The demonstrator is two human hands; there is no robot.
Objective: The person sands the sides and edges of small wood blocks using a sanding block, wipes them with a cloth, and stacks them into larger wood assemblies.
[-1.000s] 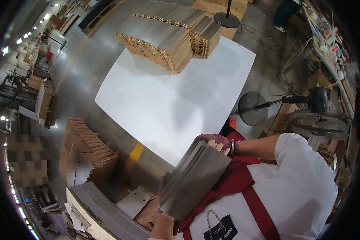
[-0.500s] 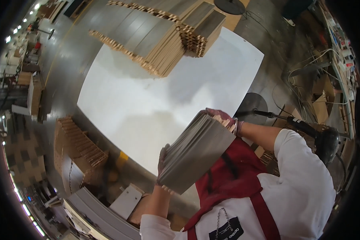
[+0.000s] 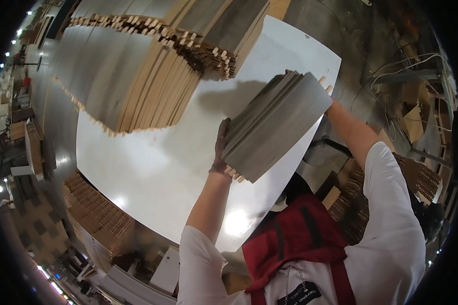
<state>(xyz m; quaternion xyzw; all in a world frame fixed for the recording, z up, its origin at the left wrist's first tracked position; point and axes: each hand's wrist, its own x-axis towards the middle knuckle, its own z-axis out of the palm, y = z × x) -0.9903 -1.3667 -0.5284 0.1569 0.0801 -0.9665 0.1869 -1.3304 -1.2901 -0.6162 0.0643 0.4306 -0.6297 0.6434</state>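
Note:
Out in front of me, above the white table (image 3: 188, 198), I hold a tilted stack of thin grey boards (image 3: 285, 122) with pale wooden tips sticking out at both ends. My left hand (image 3: 222, 145), in a dark glove, grips the near-left end. My right hand (image 3: 329, 97) is at the other end, its fingers mostly hidden behind the boards. Farther off, a large row of similar grey-faced boards (image 3: 160, 81) with tan edges stands on the table's far left part. Another group of these boards (image 3: 221, 30) adjoins it, with pale tips along the seam between them.
A pile of brown ridged pieces (image 3: 94, 208) stands left of the table, with more brown ridged pieces (image 3: 417, 175) at the right. Cables (image 3: 392, 76) and an open cardboard box (image 3: 413, 122) lie at the far right. A black stand arm (image 3: 336, 146) is beside the table's right edge.
The board stack has moved away from my body, up and right in view, with both arms stretched out farther. The large board row now appears nearer as my view has shifted.

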